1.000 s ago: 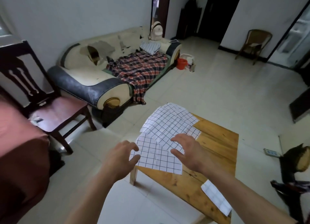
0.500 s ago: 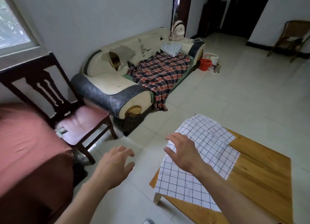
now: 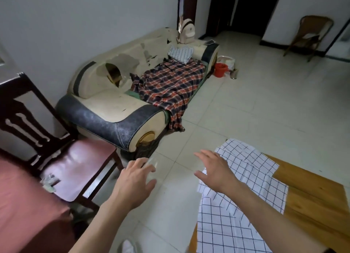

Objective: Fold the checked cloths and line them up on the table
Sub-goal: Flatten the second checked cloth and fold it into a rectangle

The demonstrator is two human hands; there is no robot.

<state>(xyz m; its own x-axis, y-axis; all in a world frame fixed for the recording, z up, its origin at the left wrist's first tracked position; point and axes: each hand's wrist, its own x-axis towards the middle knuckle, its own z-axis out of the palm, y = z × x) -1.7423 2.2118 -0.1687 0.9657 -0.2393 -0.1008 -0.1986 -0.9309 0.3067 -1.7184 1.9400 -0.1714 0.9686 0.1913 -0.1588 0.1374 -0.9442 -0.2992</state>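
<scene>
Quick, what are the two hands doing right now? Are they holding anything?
Left hand: open, fingers spread, holding nothing, over the floor.
Right hand: open, fingers spread, holding nothing, by the edge of the checked cloths.

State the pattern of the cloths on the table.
White with a thin dark grid check, clearest in the head view.
</scene>
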